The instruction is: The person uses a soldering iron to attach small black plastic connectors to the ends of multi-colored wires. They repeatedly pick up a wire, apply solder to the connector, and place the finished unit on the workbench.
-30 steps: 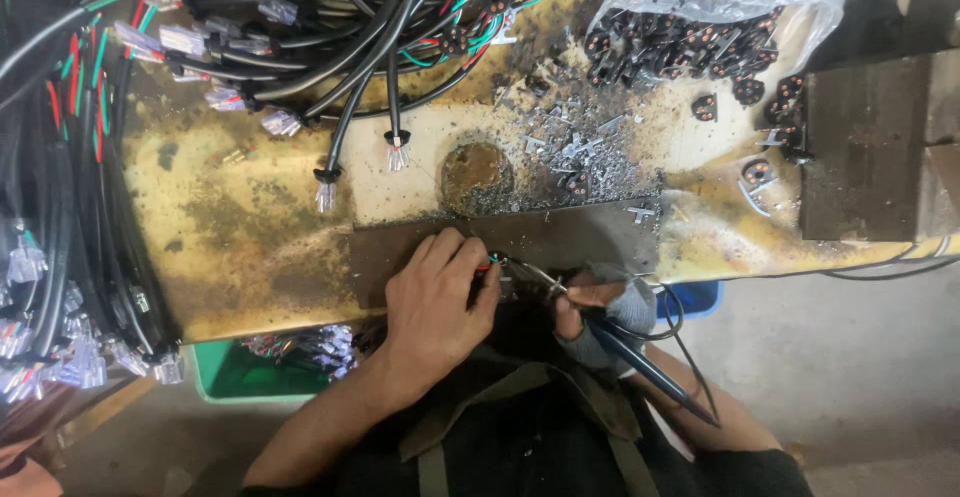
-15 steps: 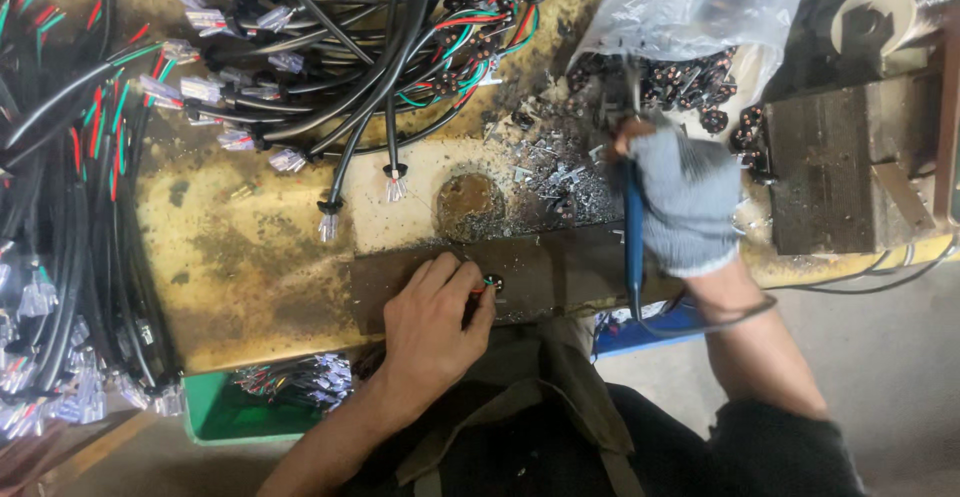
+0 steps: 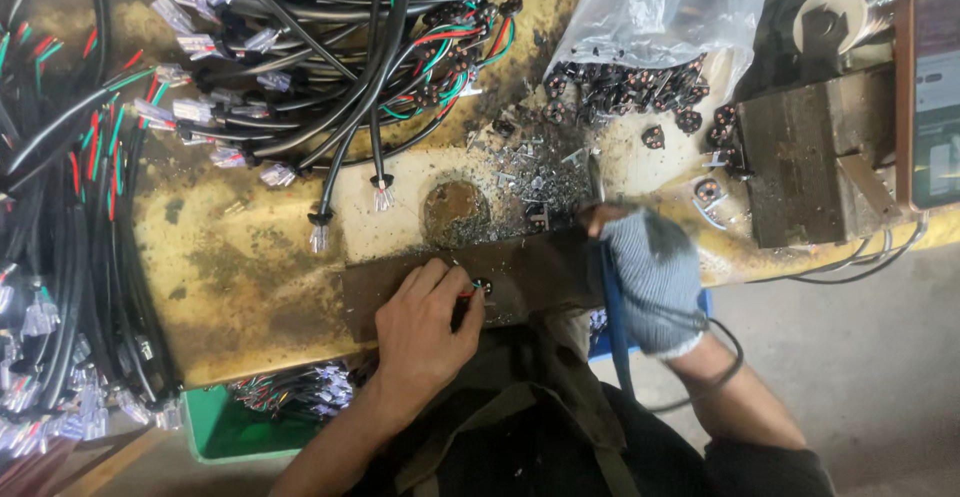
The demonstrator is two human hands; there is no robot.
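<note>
Seen from above our own lap, a green bin (image 3: 215,432) of wired connectors sits below the bench edge, with a blue crate (image 3: 650,342) partly hidden under our right forearm. On the dark metal plate (image 3: 525,277) at the near edge of the stained yellow workbench (image 3: 230,267), our bare left hand (image 3: 425,332) pinches a small black connector (image 3: 484,285) with red and green leads, fingertips closed on it against the plate. Our gloved right hand (image 3: 650,277) is wrapped tight around a blue-handled soldering iron (image 3: 612,317), tip up toward a heap of grey solder scraps (image 3: 540,172); its cord loops past the wrist. Beyond, a round scorched patch (image 3: 455,209) marks the bench top. Bundles of black cable (image 3: 330,67) with red and green cores and clear plug ends crowd the left and far side. A clear plastic bag (image 3: 660,17) spills small black parts at upper right, beside a dark metal block (image 3: 810,162) and a phone (image 3: 930,92) at the frame edge.
</note>
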